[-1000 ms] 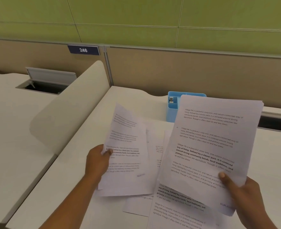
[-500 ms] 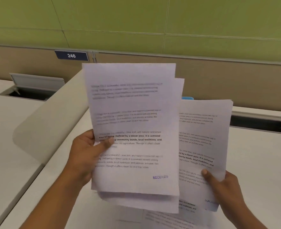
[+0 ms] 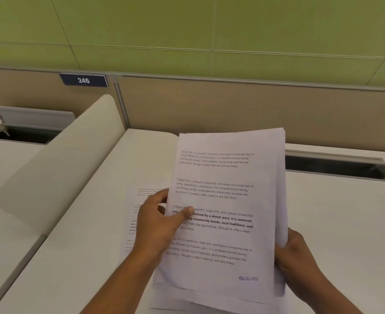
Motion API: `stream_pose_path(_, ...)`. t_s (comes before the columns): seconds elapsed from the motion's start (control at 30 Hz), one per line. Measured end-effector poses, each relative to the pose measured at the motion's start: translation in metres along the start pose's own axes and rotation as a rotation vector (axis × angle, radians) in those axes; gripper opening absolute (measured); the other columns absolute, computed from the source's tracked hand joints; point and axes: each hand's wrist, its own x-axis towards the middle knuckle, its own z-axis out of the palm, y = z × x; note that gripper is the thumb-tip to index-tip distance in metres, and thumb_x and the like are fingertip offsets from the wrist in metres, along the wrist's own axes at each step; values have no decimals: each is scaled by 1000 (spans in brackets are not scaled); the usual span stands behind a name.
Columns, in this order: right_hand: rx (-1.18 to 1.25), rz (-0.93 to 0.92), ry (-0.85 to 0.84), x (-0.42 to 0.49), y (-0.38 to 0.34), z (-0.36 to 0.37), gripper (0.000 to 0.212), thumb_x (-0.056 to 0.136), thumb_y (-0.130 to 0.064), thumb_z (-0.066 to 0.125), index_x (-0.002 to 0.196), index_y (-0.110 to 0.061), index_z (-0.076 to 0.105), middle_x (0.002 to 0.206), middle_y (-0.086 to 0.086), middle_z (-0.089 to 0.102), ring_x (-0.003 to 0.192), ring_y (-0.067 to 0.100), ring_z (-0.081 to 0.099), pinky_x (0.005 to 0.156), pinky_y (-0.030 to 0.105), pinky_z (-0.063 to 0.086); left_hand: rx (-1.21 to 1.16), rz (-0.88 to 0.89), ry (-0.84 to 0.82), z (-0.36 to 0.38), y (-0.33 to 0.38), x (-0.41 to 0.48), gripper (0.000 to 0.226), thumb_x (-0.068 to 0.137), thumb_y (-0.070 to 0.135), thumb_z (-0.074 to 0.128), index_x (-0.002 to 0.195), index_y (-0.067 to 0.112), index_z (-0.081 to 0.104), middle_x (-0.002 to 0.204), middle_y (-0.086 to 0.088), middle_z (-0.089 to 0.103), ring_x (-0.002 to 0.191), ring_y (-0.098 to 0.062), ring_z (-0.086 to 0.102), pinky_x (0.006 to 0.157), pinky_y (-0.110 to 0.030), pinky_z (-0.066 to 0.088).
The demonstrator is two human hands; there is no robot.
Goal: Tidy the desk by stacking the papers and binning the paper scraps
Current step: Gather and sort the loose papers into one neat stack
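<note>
I hold one bundle of printed white papers (image 3: 227,200) upright over the desk (image 3: 85,257), its top sheet stamped RECEIVED at the lower right. My left hand (image 3: 159,223) grips the bundle's left edge, thumb lying across the text. My right hand (image 3: 298,261) holds the right edge, fingers behind the sheets. Another printed sheet (image 3: 139,205) lies flat on the desk behind my left hand, mostly hidden. No paper scraps or bin are in view.
A curved cream divider (image 3: 58,168) rises along the desk's left side. A tan partition (image 3: 232,109) with the sign 246 (image 3: 83,80) closes the back. Open cable slots sit at back right (image 3: 336,168) and far left (image 3: 26,134).
My left hand has brought its sheets down and right onto the ones in my right hand, making one bundle. The blue holder behind is now hidden.
</note>
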Motion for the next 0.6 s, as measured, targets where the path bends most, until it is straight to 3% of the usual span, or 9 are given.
stream_pose_path(0.03,21,-5,-15,0,-1,0,33,71,-25,74,86,3,68,74,24,72,62,31,69,55,39,54,35,-10,8,0,-1,2,59,63,32,92,115,38,65,104,14,71,87,-11,70,69,-29,60)
stream_pose_path(0.1,44,-9,-44,2,-1,-2,25,74,-25,72,91,-6,73,87,21,75,80,37,74,63,43,59,-119,-123,-137,-1,-3,6,65,66,29,90,125,28,61,114,4,71,98,-19,72,80,-37,61)
stream_pose_path(0.2,62,-5,-41,1,-5,0,30,90,-49,58,93,-24,77,91,7,78,80,22,76,57,24,57,-364,-234,-369,4,-5,3,40,75,20,83,113,17,72,110,-9,76,98,-29,74,79,-41,61)
stream_pose_path(0.27,139,-12,-38,3,-7,1,41,94,-55,44,100,-30,76,98,3,78,86,21,76,60,24,58,-379,-202,-323,11,-7,0,22,80,14,79,100,20,76,103,-9,78,92,-29,76,69,-39,62)
stream_pose_path(0.3,151,-26,-17,3,-10,2,38,92,-53,48,101,-29,76,100,5,78,88,23,75,62,26,59,-379,-191,-291,14,-9,-1,17,81,11,78,95,22,77,100,-9,78,89,-29,76,66,-38,62)
stream_pose_path(0.4,78,-70,33,7,-8,0,18,80,-37,71,95,-30,76,96,4,78,82,23,76,60,27,59,-364,-116,-260,24,-15,-4,24,81,7,78,91,29,78,97,-3,79,86,-24,77,64,-33,62)
stream_pose_path(0.53,-5,-69,78,10,-1,-3,19,68,-34,78,83,-23,79,87,0,79,77,20,76,56,22,57,-321,19,-231,36,-29,-7,33,76,5,83,96,30,76,96,5,79,87,-15,76,66,-25,60)
stream_pose_path(0.6,-39,-105,144,11,4,-4,15,68,-28,81,81,-22,78,83,0,78,76,19,75,56,25,58,-277,117,-231,41,-33,-9,37,76,6,82,98,35,76,94,10,78,88,-14,75,69,-23,59)
